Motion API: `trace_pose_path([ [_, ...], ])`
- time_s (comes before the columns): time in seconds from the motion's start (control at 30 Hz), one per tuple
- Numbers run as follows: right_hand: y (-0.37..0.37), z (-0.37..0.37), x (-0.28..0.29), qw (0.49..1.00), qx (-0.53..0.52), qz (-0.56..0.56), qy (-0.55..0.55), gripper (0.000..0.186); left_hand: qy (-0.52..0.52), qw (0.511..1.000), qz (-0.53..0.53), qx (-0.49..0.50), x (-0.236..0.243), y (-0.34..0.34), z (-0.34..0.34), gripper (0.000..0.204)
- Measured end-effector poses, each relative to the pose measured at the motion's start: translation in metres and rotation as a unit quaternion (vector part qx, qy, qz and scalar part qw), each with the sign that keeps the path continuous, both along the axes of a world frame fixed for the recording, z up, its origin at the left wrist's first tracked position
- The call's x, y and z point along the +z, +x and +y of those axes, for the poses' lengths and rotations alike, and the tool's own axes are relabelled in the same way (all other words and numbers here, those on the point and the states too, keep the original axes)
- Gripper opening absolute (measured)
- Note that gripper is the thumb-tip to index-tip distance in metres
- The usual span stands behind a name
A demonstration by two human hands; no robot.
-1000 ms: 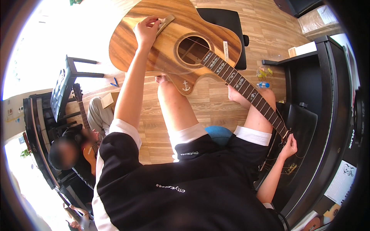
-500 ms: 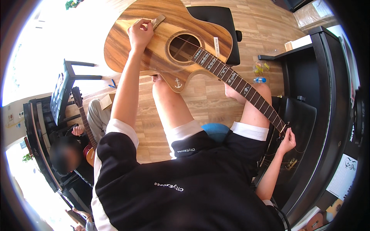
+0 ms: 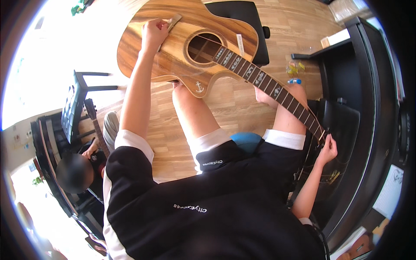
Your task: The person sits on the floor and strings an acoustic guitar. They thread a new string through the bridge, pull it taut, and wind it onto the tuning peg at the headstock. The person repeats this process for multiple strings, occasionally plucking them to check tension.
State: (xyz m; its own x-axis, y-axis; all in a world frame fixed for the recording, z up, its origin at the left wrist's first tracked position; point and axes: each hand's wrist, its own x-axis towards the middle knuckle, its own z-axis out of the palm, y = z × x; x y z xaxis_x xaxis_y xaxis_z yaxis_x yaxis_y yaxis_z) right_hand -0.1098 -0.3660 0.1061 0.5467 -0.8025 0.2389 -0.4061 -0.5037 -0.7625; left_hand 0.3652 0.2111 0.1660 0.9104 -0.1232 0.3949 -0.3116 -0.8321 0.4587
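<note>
A wooden acoustic guitar (image 3: 173,65) lies face up across a black stool and over my knees. Its neck (image 3: 277,93) slants down toward the right. At the bridge (image 3: 173,24), the fingers of my left hand (image 3: 154,38) are pinched together; what is between them is too small to name. My right hand (image 3: 329,150) is closed beside the headstock, thumb and fingertips pressed together, and what they grip is hidden. A thin string crosses the sound hole (image 3: 203,48). Most of the fretboard shows no strings.
The black stool (image 3: 249,13) stands under the guitar's body. To the right is a black piano (image 3: 368,86), with a black seat (image 3: 342,125) beside it. A bottle with a blue cap (image 3: 294,81) lies near my right knee. At left, another person holds a guitar (image 3: 97,130).
The view has shifted slightly. My left hand stays at the bridge and my right hand at the headstock, both still pinched. At left, the other person's hand has moved along their guitar.
</note>
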Motion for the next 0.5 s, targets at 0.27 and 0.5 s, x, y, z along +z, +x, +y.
trace_pose_path([
  [0.27,0.017,0.009,0.001,0.996,-0.036,-0.077,0.013,0.019,0.147,0.988,0.041,-0.019,-0.003,0.029,0.025,0.021],
  [0.5,0.005,0.005,0.002,0.995,-0.084,-0.023,-0.042,0.019,0.203,0.973,0.105,-0.032,-0.017,0.040,-0.007,0.020],
])
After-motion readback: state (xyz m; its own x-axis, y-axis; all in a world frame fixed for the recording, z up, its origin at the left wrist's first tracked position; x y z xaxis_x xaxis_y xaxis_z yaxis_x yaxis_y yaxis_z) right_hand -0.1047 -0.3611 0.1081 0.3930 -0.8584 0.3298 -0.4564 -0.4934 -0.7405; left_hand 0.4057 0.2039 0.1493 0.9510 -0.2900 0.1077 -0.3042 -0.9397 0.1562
